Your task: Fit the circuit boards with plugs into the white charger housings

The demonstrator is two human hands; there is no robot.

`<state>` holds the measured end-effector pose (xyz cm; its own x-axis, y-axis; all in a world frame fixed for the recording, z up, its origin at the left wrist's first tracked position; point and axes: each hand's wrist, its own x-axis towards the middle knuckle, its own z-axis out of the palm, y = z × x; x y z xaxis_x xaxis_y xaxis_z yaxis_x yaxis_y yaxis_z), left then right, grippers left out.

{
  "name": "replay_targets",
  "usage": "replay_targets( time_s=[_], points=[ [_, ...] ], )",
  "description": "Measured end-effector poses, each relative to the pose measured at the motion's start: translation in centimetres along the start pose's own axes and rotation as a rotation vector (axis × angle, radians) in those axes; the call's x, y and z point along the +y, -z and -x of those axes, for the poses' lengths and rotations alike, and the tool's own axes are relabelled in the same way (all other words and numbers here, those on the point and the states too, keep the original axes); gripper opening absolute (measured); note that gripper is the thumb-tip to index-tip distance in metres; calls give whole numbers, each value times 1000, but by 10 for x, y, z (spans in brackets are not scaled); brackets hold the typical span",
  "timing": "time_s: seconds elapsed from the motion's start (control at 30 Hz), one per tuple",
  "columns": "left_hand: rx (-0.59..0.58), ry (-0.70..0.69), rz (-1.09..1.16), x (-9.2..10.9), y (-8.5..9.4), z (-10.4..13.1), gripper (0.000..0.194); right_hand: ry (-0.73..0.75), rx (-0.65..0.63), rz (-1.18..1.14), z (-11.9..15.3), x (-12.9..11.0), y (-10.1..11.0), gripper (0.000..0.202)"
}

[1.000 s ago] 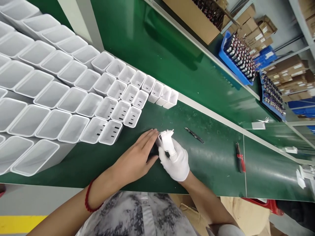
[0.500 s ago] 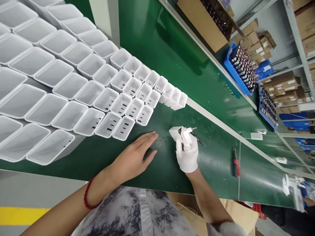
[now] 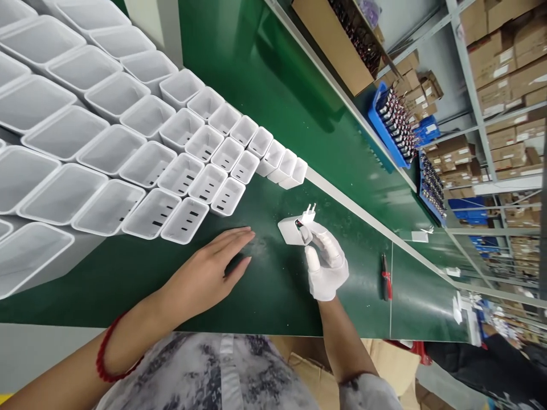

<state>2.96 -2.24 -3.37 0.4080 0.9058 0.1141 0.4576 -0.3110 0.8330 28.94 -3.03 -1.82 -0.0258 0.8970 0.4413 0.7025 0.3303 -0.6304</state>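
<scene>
My bare left hand (image 3: 200, 276) is open and empty, fingers stretched out over the green tabletop beside the white housings (image 3: 186, 221). My right hand (image 3: 327, 259) wears a white glove. Its thumb stands apart from its bent fingers, with a gap between them. By those fingertips lies a white charger housing (image 3: 289, 230) on its side, its open end facing the hand. A white two-pin plug piece (image 3: 308, 214) sits at that end, pins pointing up, with small wires or parts showing inside. The fingers seem to touch the plug piece; the exact contact is partly hidden.
Many open white housings stand in rows on the left of the green table (image 3: 273, 307). Red-handled pliers (image 3: 386, 279) lie to the right. Beyond the table's white strip are a blue tray (image 3: 391, 125) of parts and a cardboard box (image 3: 333, 42). Shelves with cartons stand behind.
The view has swung right, so things sit further left. My right hand has loosened from the plug piece, which now sits at the housing's end. The dark thin tool no longer shows.
</scene>
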Motion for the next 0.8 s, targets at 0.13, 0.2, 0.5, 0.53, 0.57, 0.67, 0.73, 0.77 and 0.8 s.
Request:
replay_targets(
  time_s=[0.13, 0.2, 0.5, 0.53, 0.57, 0.67, 0.73, 0.77, 0.8],
  points=[
    [18, -1, -14, 1, 0, -1, 42, 145, -9, 305, -4, 3, 3, 45],
    [31, -9, -27, 1, 0, -1, 42, 221, -51, 455, -3, 7, -1, 51],
    [49, 17, -28, 5, 1, -5, 39, 164, -103, 485, -2, 8, -12, 47],
    [52, 17, -26, 5, 1, -5, 38, 153, -109, 461, -2, 8, -11, 46],
    [57, 15, -25, 6, 1, -5, 38, 144, -114, 429, -2, 7, -10, 47],
    [72, 5, -32, 5, 0, -4, 38, 65, -121, 291, 3, 7, -6, 51],
    [75, -10, -48, 4, 0, -3, 38, -1, -66, 174, 8, 9, -3, 55],
    [76, -19, -55, 3, -1, -3, 38, -14, -21, 120, 10, 11, -1, 57],
    [81, -28, -61, 2, -1, -3, 38, -10, 24, 83, 11, 12, 1, 57]
  ],
)
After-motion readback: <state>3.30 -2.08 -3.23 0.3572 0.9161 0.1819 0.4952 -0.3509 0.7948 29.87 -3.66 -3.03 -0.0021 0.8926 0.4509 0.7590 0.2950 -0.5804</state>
